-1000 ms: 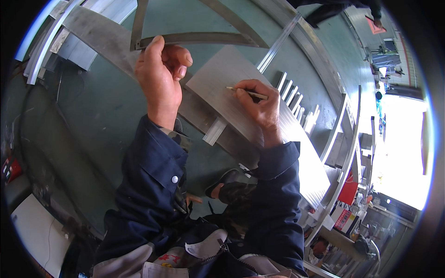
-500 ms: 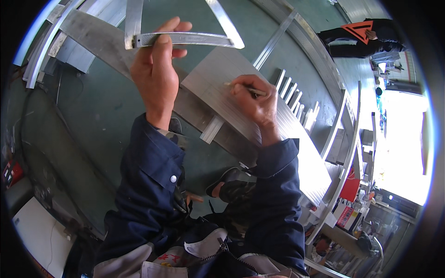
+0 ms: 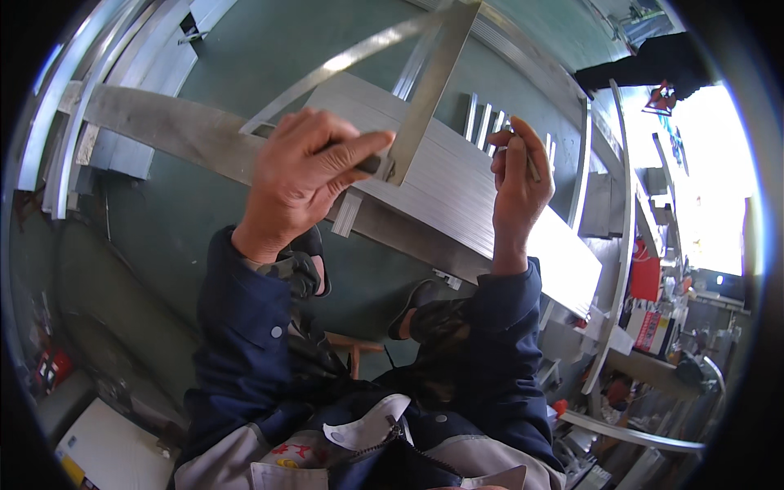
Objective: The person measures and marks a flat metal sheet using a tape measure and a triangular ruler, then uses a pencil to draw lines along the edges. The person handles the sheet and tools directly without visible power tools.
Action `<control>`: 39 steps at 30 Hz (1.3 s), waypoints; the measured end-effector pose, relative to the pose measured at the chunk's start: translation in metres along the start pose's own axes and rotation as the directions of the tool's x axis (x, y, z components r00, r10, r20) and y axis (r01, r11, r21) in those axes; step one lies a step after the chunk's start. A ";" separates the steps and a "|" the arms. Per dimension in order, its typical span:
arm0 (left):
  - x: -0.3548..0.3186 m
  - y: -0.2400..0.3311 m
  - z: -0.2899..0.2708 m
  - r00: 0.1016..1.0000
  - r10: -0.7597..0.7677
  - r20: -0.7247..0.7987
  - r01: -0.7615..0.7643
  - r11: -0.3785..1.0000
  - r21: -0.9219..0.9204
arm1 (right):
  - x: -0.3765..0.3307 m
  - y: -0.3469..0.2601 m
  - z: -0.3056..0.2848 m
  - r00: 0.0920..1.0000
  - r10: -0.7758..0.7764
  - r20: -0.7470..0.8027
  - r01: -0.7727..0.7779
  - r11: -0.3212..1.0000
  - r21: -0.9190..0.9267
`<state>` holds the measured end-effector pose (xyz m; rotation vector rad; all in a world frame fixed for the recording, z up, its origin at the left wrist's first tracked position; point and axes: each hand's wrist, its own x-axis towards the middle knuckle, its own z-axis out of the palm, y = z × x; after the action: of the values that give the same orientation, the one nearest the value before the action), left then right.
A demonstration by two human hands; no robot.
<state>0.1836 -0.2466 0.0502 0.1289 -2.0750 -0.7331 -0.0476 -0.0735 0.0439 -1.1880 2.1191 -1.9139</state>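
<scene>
My left hand (image 3: 306, 175) is closed round the thick dark edge of a triangular metal set square (image 3: 431, 94), holding it tilted above the work surface. Beneath it lies a long ribbed aluminium panel (image 3: 457, 175), slanting from upper left to lower right across a flat metal beam (image 3: 175, 131). Raised over the panel's right part, my right hand (image 3: 523, 180) pinches a thin pencil (image 3: 533, 169), mostly hidden by the fingers. Neither hand touches the panel.
Several short aluminium bars (image 3: 483, 122) stand beyond the panel. Long metal profiles (image 3: 102, 106) lie at the far left. A wooden stool (image 3: 355, 345) is by my legs. At the far right stands a person in dark clothes (image 3: 653, 65), near a red box (image 3: 645, 278).
The set square has turned and swung rightward in my left hand, which moved lower. My right hand has lifted the pencil off the panel and moved right.
</scene>
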 end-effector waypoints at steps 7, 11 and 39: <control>-0.023 -0.009 0.015 0.940 -0.027 0.339 -0.041 0.980 0.192 | -0.023 0.013 -0.002 0.997 0.077 -0.010 -0.076 0.995 0.062; -0.031 -0.013 0.024 0.934 -0.068 0.350 -0.007 0.978 0.210 | -0.025 0.019 0.002 0.997 0.067 0.023 -0.069 0.994 0.083; -0.040 -0.008 0.026 0.889 -0.133 0.438 0.050 0.979 0.196 | -0.037 0.030 0.004 0.991 0.093 0.096 -0.090 0.995 -0.043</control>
<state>0.1847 -0.2273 0.0061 0.1725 -2.5969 -0.6764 -0.0346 -0.0578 0.0008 -1.1446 2.1302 -1.7478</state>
